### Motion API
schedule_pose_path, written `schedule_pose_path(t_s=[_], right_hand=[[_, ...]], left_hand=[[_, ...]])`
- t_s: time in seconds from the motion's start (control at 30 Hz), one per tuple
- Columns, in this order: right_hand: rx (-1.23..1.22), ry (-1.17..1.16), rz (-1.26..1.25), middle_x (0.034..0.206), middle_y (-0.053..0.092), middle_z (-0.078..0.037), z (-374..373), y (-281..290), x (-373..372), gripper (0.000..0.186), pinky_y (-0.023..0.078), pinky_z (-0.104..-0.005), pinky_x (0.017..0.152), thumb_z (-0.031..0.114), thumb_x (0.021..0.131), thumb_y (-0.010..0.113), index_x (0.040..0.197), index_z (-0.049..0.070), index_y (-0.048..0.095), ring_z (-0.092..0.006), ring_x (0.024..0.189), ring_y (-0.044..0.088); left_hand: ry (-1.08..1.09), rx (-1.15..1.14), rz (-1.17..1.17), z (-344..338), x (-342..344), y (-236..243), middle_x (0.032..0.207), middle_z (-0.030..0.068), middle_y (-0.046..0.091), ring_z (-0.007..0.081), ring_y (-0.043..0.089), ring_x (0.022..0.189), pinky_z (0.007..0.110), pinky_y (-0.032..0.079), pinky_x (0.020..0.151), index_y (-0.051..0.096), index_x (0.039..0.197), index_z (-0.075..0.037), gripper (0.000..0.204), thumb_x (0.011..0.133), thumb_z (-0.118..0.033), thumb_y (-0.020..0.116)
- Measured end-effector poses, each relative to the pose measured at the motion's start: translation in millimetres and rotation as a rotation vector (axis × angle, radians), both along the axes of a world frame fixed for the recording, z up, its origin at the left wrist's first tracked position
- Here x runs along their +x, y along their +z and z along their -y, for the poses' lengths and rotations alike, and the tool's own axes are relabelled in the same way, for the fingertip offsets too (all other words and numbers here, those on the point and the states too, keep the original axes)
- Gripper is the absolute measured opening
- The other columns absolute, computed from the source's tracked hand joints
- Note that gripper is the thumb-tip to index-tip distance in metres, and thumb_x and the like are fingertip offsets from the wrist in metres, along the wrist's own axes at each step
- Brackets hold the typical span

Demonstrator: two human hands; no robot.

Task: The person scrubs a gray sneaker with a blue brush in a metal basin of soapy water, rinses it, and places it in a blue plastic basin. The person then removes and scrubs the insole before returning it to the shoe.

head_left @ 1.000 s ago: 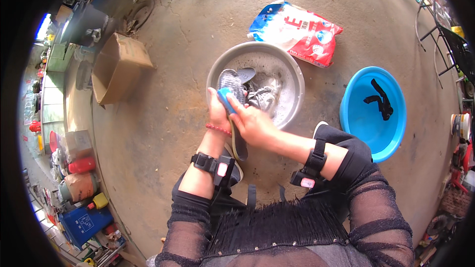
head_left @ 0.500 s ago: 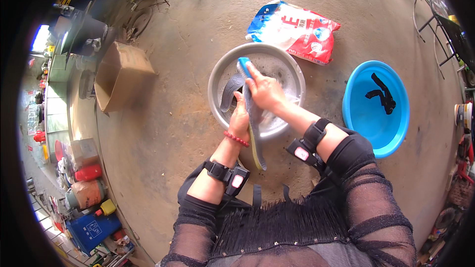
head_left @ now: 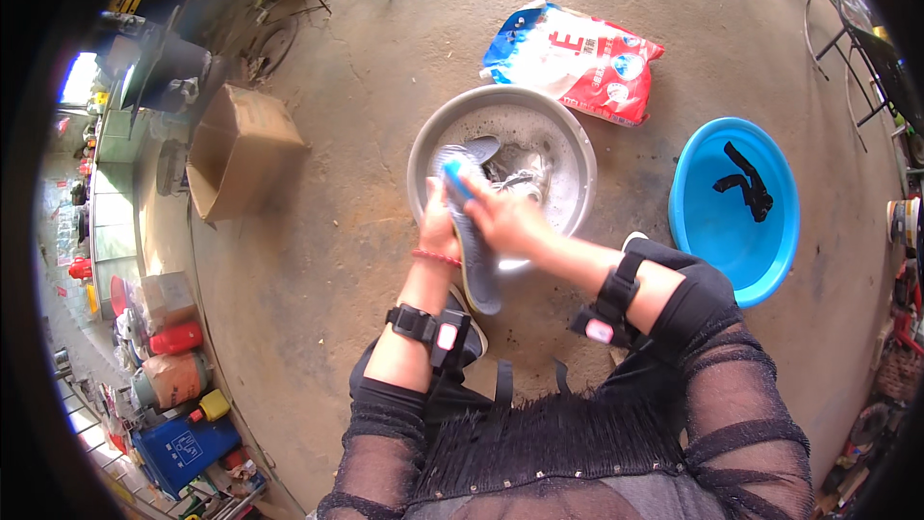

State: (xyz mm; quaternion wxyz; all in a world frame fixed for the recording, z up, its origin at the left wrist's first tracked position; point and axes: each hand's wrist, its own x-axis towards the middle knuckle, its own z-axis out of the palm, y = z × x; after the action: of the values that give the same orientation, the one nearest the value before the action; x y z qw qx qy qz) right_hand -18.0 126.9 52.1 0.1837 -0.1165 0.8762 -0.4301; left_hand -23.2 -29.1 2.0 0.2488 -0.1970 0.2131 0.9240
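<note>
My left hand point(head_left: 440, 228) grips a long grey shoe insole point(head_left: 478, 265) over the near rim of a grey metal basin point(head_left: 573, 156). My right hand point(head_left: 500, 217) presses a blue brush point(head_left: 455, 176) onto the insole's upper end. Inside the basin lie soapy water, another grey insole point(head_left: 478, 147) and a wet grey shoe point(head_left: 515, 178). Both wrists carry black strapped bands.
A blue plastic basin point(head_left: 736, 207) with a black item in it stands at the right. A blue, white and red detergent bag point(head_left: 576, 60) lies behind the metal basin. An open cardboard box point(head_left: 241, 162) is at the left; bottles and containers point(head_left: 164, 366) crowd the lower left.
The brush hand went up the insole toward the basin and has come back down a little. The insole now lies lower, its end reaching toward my knees.
</note>
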Motion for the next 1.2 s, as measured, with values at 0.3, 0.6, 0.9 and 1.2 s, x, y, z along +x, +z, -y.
schedule_pose_path(t_s=[0.3,0.6,0.9,1.2], right_hand=[[-0.157,-0.234,-0.021,0.11,0.063,-0.024,-11,-40,-22,0.051,0.048,-0.0459,0.085,0.036,0.096,0.051,0.142,0.021,0.039,-0.0395,0.101,0.062],[-0.575,-0.33,0.38,0.102,0.062,-0.011,-3,-7,7,0.06,0.05,-0.0325,0.086,0.018,0.075,0.079,0.121,-0.002,0.046,-0.019,0.094,0.061],[-0.539,-0.432,0.122,0.097,0.064,-0.013,-4,-18,-14,0.056,0.052,-0.0332,0.078,0.013,0.08,0.073,0.124,-0.002,0.042,-0.0191,0.085,0.063],[0.117,0.118,-0.123,0.08,0.063,-0.024,6,26,21,0.048,0.051,-0.0521,0.062,0.034,0.097,0.045,0.141,0.016,0.035,-0.0419,0.07,0.064]], left_hand=[[-0.033,0.189,-0.055,-12,6,10,0.135,0.013,0.051,0.0291,0.053,0.12,0.046,0.044,0.102,0.04,0.139,-0.009,0.066,0.098,-0.057,0.021],[0.217,-0.074,-0.117,17,-20,19,0.126,0.0168,0.057,0.0335,0.056,0.113,0.049,0.045,0.099,0.044,0.135,-0.004,0.078,0.094,-0.065,0.019],[0.093,-0.015,-0.137,-33,23,41,0.127,0.0128,0.056,0.0253,0.054,0.118,0.041,0.041,0.104,0.045,0.133,-0.005,0.061,0.099,-0.054,0.033],[0.294,-0.314,0.041,2,-7,36,0.131,0.0101,0.05,0.0322,0.046,0.124,0.06,0.04,0.099,0.04,0.139,-0.013,0.072,0.093,-0.066,0.022]])
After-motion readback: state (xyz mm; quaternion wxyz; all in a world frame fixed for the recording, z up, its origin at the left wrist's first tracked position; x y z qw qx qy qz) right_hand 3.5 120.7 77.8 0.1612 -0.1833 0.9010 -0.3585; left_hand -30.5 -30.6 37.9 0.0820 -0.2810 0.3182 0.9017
